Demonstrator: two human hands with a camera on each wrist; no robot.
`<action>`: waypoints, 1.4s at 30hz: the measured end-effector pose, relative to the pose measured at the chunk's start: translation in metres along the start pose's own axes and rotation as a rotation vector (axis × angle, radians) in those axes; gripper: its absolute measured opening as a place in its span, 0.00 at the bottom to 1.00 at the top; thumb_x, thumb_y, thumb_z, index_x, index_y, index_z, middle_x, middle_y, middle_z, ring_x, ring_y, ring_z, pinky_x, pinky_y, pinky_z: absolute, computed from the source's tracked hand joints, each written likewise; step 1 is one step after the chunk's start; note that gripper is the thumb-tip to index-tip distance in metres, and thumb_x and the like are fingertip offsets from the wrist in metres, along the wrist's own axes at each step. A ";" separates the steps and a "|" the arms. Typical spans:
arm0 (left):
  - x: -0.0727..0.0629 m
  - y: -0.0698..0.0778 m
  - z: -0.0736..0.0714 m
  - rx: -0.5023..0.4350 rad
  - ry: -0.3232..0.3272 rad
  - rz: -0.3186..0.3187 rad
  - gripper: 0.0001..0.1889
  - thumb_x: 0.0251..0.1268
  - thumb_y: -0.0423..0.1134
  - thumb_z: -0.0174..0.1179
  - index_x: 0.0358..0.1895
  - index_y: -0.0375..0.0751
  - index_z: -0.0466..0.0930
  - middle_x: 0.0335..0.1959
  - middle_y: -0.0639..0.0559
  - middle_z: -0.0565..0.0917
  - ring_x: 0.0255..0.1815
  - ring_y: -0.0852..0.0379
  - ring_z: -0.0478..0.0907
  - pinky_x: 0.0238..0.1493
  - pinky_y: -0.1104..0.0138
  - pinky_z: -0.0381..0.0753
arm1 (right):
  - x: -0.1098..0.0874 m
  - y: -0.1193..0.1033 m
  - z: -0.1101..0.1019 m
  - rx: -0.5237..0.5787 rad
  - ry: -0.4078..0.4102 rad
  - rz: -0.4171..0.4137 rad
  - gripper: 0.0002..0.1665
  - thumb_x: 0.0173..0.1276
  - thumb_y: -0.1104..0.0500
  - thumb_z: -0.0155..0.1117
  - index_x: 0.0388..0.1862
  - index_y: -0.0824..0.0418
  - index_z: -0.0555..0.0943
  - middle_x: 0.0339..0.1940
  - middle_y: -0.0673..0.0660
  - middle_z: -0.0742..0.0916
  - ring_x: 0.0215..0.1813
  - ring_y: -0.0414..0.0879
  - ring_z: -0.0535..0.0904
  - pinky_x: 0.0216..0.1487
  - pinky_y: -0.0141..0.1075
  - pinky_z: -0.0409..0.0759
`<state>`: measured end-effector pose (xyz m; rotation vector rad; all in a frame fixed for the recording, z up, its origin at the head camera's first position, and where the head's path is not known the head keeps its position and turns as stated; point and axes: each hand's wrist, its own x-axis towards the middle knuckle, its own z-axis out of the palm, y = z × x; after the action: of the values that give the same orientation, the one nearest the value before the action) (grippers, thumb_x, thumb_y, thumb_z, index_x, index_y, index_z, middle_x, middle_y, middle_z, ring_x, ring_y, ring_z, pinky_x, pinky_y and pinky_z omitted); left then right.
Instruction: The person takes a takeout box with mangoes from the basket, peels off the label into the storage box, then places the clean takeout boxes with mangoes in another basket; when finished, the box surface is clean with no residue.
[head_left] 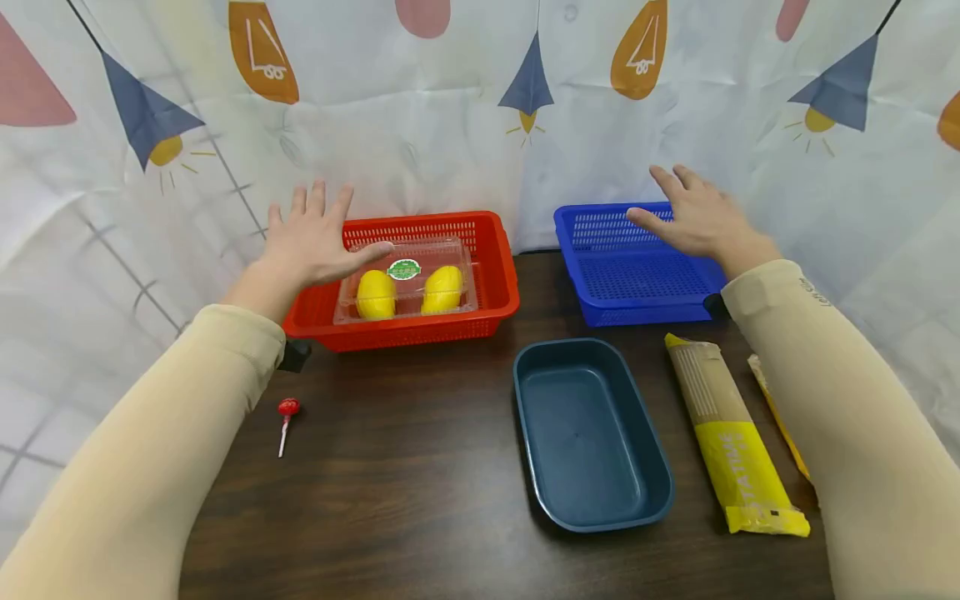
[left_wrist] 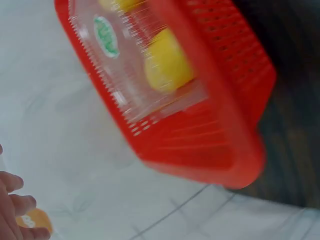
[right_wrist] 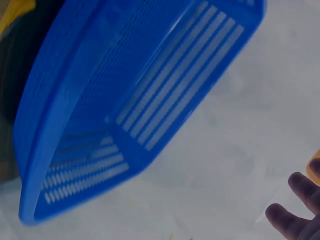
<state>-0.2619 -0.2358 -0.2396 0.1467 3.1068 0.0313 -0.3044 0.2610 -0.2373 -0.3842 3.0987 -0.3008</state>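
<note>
The yellow packet (head_left: 738,467) reads “TIME”; lettering on the right sleeve (head_left: 813,292) and the box label (head_left: 404,269) is illegible.

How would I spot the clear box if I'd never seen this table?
On the dark table, by the left hand, stands a red basket. The clear box lies in it, holding two yellow ovals. Unlike that basket and the blue basket, it is see-through and bears a green label.

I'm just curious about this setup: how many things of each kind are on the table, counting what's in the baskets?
Red basket, blue basket: 2
Tray: 1
Clear box: 1
Yellow fruits: 2
Lollipop: 1
Packets: 2 (one mostly behind the right sleeve)
Total: 9
</note>
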 end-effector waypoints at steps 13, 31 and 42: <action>-0.029 -0.032 0.086 -0.075 -0.012 -0.022 0.56 0.65 0.80 0.39 0.85 0.46 0.34 0.83 0.28 0.37 0.82 0.23 0.36 0.73 0.25 0.39 | 0.020 -0.077 0.052 0.204 -0.079 -0.219 0.49 0.79 0.30 0.41 0.87 0.52 0.43 0.86 0.65 0.52 0.85 0.65 0.49 0.81 0.65 0.49; -0.047 -0.037 0.123 -0.076 -0.038 -0.071 0.56 0.66 0.79 0.39 0.85 0.46 0.33 0.83 0.27 0.34 0.82 0.22 0.32 0.76 0.27 0.37 | 0.072 -0.179 0.106 0.218 -0.304 -0.293 0.50 0.77 0.33 0.50 0.86 0.52 0.46 0.84 0.63 0.59 0.83 0.60 0.57 0.79 0.61 0.61; -0.050 -0.036 0.125 -0.097 -0.026 -0.077 0.55 0.66 0.76 0.44 0.85 0.46 0.33 0.83 0.26 0.37 0.82 0.23 0.33 0.77 0.28 0.41 | 0.100 -0.215 0.115 0.399 -0.650 -0.032 0.43 0.78 0.37 0.51 0.81 0.60 0.57 0.78 0.60 0.67 0.76 0.56 0.65 0.75 0.52 0.71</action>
<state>-0.2118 -0.2737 -0.3635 0.0246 3.0736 0.1758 -0.3460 0.0107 -0.3074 -0.4139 2.3334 -0.6319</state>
